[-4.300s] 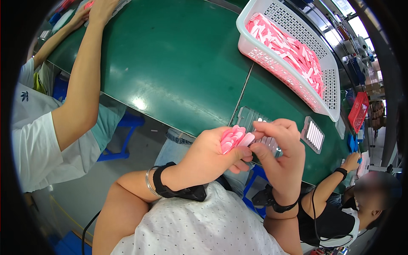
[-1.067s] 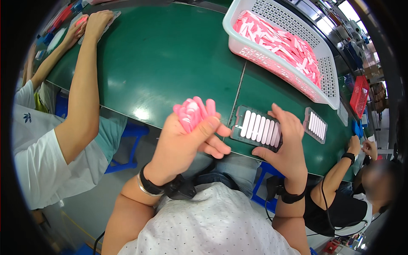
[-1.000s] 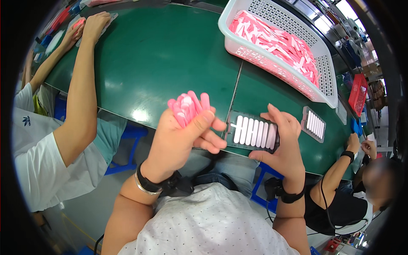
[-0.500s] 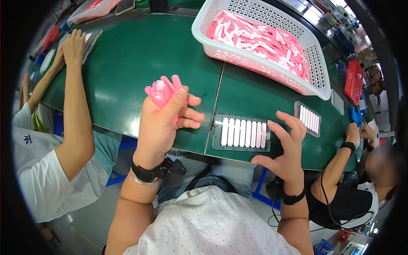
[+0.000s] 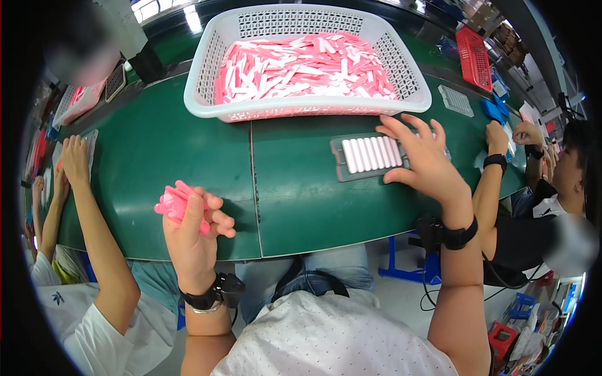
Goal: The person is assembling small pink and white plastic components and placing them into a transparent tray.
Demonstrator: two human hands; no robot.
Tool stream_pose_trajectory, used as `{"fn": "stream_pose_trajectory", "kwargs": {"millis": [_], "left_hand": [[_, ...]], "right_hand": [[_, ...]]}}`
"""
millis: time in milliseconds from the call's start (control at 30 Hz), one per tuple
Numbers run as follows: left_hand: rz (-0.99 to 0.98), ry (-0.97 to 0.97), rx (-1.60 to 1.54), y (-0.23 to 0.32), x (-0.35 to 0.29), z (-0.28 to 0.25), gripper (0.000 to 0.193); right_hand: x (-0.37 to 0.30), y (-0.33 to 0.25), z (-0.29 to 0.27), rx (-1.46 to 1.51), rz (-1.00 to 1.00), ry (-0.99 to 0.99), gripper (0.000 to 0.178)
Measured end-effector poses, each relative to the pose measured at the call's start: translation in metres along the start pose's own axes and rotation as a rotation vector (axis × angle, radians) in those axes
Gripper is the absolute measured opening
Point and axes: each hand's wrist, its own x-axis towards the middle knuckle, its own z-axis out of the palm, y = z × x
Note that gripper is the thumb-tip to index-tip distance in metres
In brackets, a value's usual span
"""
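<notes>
My left hand (image 5: 191,241) is closed around a bunch of small pink strips with rounded ends (image 5: 178,202), held above the table left of its seam. My right hand (image 5: 433,166) spans a clear plastic tray (image 5: 342,172), thumb at the near edge and fingers at the far edge of its right end. In the tray, several white strips with rounded ends (image 5: 371,155) lie side by side in a row. Part of a second tray (image 5: 447,152) shows behind my right hand, which hides most of it.
A white perforated basket (image 5: 200,94) heaped with pink and white strips (image 5: 307,69) stands beyond the tray on the green table (image 5: 301,213). Another tray (image 5: 456,100) lies farther right, near a red basket (image 5: 473,59). Co-workers' arms reach in at left (image 5: 94,213) and right (image 5: 489,194).
The view has turned. My right hand has gone from beside the tray onto it, and the tray now sits farther right of the seam. My left hand still holds the pink strips.
</notes>
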Motion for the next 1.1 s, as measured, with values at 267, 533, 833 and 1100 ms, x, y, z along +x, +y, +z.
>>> {"fn": "stream_pose_trajectory", "kwargs": {"millis": [267, 533, 833, 1100], "left_hand": [[0.025, -0.06, -0.069, 0.002, 0.004, -0.017, 0.019], [-0.152, -0.133, -0.135, 0.01, 0.002, -0.008, 0.02], [-0.134, -0.151, -0.072, 0.015, -0.001, -0.01, 0.017], [-0.148, -0.169, -0.077, 0.012, 0.006, -0.006, 0.016]], "right_hand": [[0.033, 0.091, -0.055, 0.353, 0.237, -0.225, 0.053], [0.071, 0.22, -0.021, -0.397, 0.743, -0.121, 0.104], [0.065, 0.272, -0.006, -0.3, 0.524, -0.242, 0.085], [0.067, 0.124, -0.155, 0.177, 0.144, 0.271, 0.085]]}}
